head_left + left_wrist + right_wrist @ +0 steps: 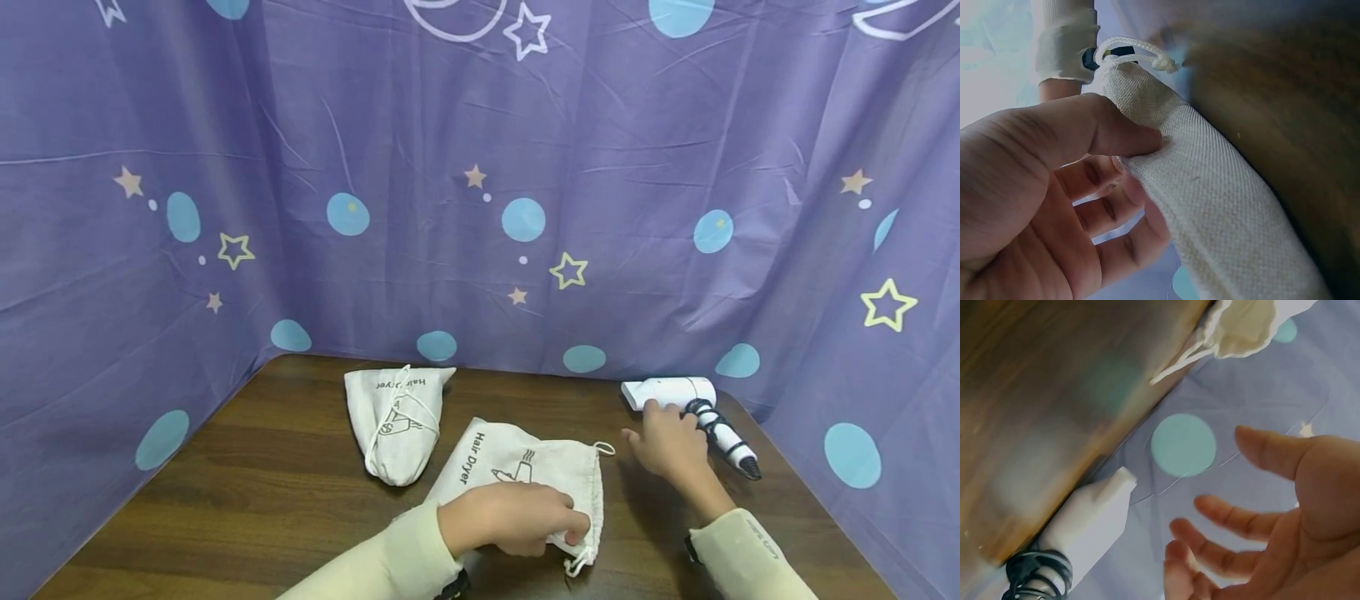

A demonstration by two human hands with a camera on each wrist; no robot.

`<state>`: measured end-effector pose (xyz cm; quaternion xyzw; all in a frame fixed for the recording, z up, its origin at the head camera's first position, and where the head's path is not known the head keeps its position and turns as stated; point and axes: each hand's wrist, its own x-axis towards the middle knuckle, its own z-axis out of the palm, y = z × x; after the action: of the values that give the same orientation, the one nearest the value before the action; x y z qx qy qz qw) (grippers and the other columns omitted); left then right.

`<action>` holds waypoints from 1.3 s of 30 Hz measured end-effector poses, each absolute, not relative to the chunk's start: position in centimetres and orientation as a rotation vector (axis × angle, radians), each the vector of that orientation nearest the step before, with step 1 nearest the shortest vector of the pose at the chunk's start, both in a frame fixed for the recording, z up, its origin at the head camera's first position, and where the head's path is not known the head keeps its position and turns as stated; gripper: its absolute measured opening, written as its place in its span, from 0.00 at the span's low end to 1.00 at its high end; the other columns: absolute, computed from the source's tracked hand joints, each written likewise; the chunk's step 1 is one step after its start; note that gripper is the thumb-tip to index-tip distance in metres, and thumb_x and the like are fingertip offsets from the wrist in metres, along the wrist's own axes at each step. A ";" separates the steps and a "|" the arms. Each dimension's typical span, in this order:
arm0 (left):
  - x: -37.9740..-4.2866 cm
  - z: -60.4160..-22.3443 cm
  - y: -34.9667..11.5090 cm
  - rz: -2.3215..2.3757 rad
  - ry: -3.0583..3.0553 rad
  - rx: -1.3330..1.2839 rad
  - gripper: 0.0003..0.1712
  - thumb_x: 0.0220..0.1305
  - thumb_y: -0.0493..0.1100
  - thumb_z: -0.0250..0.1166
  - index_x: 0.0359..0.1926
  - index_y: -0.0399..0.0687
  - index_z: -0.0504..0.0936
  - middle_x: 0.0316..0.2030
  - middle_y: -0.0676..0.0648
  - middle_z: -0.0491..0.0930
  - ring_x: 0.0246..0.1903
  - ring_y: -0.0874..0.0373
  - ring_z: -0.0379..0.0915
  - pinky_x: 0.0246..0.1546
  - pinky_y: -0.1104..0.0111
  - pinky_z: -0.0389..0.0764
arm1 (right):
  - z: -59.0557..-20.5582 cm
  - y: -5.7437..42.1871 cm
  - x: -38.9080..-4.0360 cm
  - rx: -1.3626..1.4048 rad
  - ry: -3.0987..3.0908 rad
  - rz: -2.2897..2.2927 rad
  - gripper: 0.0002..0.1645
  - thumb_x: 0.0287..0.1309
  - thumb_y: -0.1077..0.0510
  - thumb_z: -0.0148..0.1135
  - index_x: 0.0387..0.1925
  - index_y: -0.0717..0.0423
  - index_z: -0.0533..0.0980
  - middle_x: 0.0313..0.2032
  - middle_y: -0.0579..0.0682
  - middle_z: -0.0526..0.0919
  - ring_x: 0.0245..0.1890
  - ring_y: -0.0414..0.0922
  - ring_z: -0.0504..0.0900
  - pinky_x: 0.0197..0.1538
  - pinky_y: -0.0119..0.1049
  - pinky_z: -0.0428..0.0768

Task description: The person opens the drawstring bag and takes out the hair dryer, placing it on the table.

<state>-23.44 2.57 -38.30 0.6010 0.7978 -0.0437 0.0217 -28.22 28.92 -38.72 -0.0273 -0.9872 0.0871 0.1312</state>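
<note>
- The left hand pinches the nearer flat cloth bag by its mouth end; in the left wrist view the thumb presses the cloth from one side, with the other fingers on the far side.
- Gripping beside the hem probably gives a firm hold on the mouth and steadies the limp fabric.
- This bag lies in the middle of the table, near the person, its mouth toward the right hand; a drawstring loop sticks out from the hem.
- The right hand grasps nothing: its fingers are loosely bent and spread, with the white hair dryer just beyond them, at the table's back right.
- The dryer rests on its side, nozzle pointing left; the black cord is wound around the handle, presumably to keep it compact.
- The tied bag sits at the back left, its string crossing the front, likely to hold it closed; its rounded shape suggests something inside, but the contents are hidden.
- In the head view the left hand covers part of the nearer bag, and the right hand overlaps the dryer's lower edge; the right wrist view shows a gap there.
- The right wrist view cuts off the dryer's handle and most of the nearer bag.
</note>
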 end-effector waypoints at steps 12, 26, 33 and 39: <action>-22.6 -38.9 3.4 -0.181 2.446 1.922 0.23 0.54 0.32 0.74 0.45 0.60 0.77 0.35 0.60 0.74 0.30 0.69 0.69 0.30 0.82 0.67 | -39.4 25.7 -27.0 0.401 -2.856 0.305 0.25 0.62 0.50 0.71 0.54 0.59 0.76 0.47 0.62 0.78 0.45 0.62 0.74 0.45 0.61 0.75; -22.3 -38.3 2.8 -0.195 2.476 1.905 0.20 0.58 0.42 0.76 0.48 0.64 0.80 0.40 0.63 0.77 0.35 0.72 0.72 0.35 0.81 0.70 | -40.3 25.2 -27.3 0.999 -2.857 0.382 0.33 0.51 0.72 0.69 0.61 0.54 0.76 0.55 0.53 0.77 0.54 0.54 0.75 0.52 0.53 0.77; -22.9 -37.7 1.4 -0.119 2.493 1.801 0.14 0.62 0.46 0.74 0.46 0.64 0.80 0.38 0.63 0.76 0.33 0.71 0.70 0.33 0.79 0.70 | -40.5 25.5 -27.3 0.972 -2.942 0.376 0.34 0.52 0.72 0.70 0.62 0.54 0.76 0.55 0.56 0.78 0.54 0.55 0.77 0.48 0.52 0.79; -23.4 -37.8 0.4 -0.113 2.527 1.754 0.12 0.61 0.45 0.74 0.44 0.62 0.81 0.35 0.62 0.75 0.32 0.71 0.69 0.33 0.78 0.69 | -40.6 26.0 -27.3 0.902 -2.982 0.323 0.35 0.49 0.73 0.71 0.60 0.54 0.77 0.55 0.61 0.78 0.54 0.60 0.76 0.45 0.52 0.79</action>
<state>-23.43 0.36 -37.83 0.5694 0.8206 -0.0367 0.0317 -27.30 25.98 -40.55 0.2879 -0.9521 0.1032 0.0047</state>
